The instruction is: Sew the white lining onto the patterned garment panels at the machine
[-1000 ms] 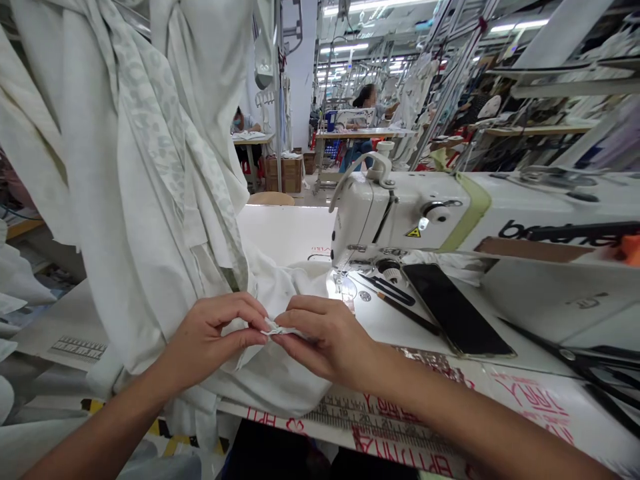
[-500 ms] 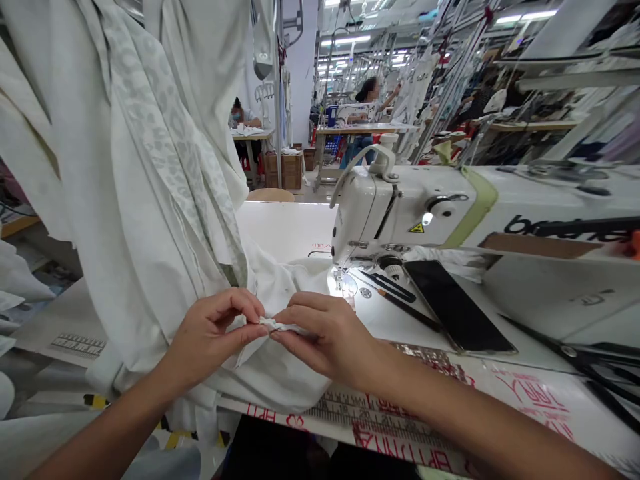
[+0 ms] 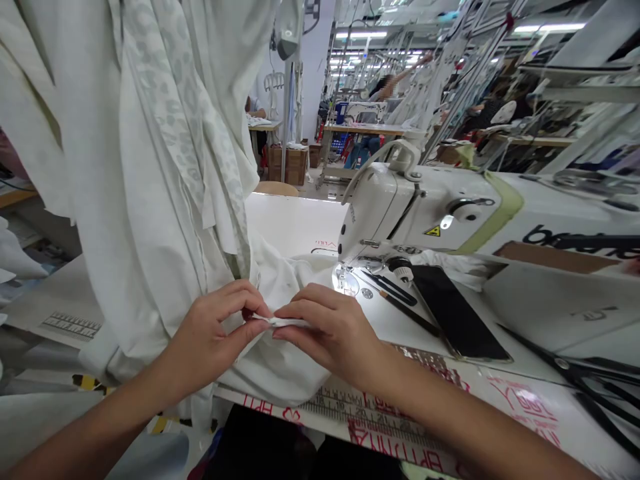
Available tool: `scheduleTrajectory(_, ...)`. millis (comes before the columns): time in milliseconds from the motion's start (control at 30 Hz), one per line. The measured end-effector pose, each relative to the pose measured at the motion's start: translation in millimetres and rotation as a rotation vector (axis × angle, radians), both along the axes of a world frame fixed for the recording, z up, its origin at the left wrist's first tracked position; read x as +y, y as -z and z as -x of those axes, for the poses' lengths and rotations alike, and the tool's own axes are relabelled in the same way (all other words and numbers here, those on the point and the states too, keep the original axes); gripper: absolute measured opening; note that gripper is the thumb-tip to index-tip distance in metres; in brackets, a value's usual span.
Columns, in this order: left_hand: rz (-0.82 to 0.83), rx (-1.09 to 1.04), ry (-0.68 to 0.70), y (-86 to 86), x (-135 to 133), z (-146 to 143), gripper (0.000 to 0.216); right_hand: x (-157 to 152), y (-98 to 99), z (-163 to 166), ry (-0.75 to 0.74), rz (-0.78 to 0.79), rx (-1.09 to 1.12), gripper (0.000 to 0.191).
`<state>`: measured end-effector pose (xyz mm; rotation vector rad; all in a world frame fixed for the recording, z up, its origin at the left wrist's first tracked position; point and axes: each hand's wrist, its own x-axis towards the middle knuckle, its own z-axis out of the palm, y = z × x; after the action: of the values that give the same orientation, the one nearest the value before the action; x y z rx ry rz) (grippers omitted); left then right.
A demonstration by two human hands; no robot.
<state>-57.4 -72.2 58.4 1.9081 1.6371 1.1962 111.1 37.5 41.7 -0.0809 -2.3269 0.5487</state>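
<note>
White fabric (image 3: pixel 285 373) lies bunched over the front of the machine table, joining a tall hanging mass of white cloth on the left. My left hand (image 3: pixel 220 333) is closed in a pinch on a narrow folded edge of this fabric. Right beside it, my right hand (image 3: pixel 330 330) pinches the same edge between thumb and fingers. A short strip of the fold shows between the two sets of fingertips. Just beyond my right hand stands a white sewing machine (image 3: pixel 380 207), its needle area lit; the fabric's far part reaches close to it.
Right of the needle lie a black phone (image 3: pixel 457 313), tweezers (image 3: pixel 393 290) and a slim dark tool (image 3: pixel 413 313). Large black scissors (image 3: pixel 575 370) rest at the far right. A ruler strip (image 3: pixel 360 410) runs along the front edge. Other people sit at machines behind.
Both hands keep their pinch, and the fold between them now looks flatter and straighter. The view has shifted slightly, so the machine appears farther right.
</note>
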Motion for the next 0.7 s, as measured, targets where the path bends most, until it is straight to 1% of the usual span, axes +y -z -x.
scheduleTrajectory(100, 0.088, -0.102, 0.002, 1.1, 2.2, 1.2, 0.010, -0.8, -4.0, 0.4, -0.004, 0.076, -0.024, 0.014)
scheduleTrajectory(200, 0.170, -0.147, -0.031, 2.2, 3.8, 2.2, 0.013, -0.9, -6.8, 0.9, -0.023, 0.246, -0.075, 0.010)
scheduleTrajectory(267, 0.173, -0.156, -0.044, 3.1, 4.4, 2.3, 0.012, -0.4, -7.5, 1.5, -0.035, 0.361, -0.096, 0.011)
scheduleTrajectory(367, 0.140, -0.170, -0.025, 4.9, 5.6, 1.7, 0.011, 0.0, -7.2, 2.8, -0.044, 0.487, -0.095, 0.011)
scheduleTrajectory(533, 0.138, -0.285, -0.014, 10.1, 8.9, 1.1, 0.016, -1.0, -6.7, 4.3, -0.059, 0.729, -0.108, 0.010)
scheduleTrajectory(600, 0.159, -0.336, -0.009, 13.0, 10.2, 4.0, 0.021, 0.0, -6.5, 3.9, -0.079, 0.790, -0.100, 0.009)
scheduleTrajectory(700, 0.217, -0.434, -0.020, 15.5, 11.1, 13.5, 0.036, 4.9, -5.2, 3.8, -0.105, 0.847, -0.093, 0.008)
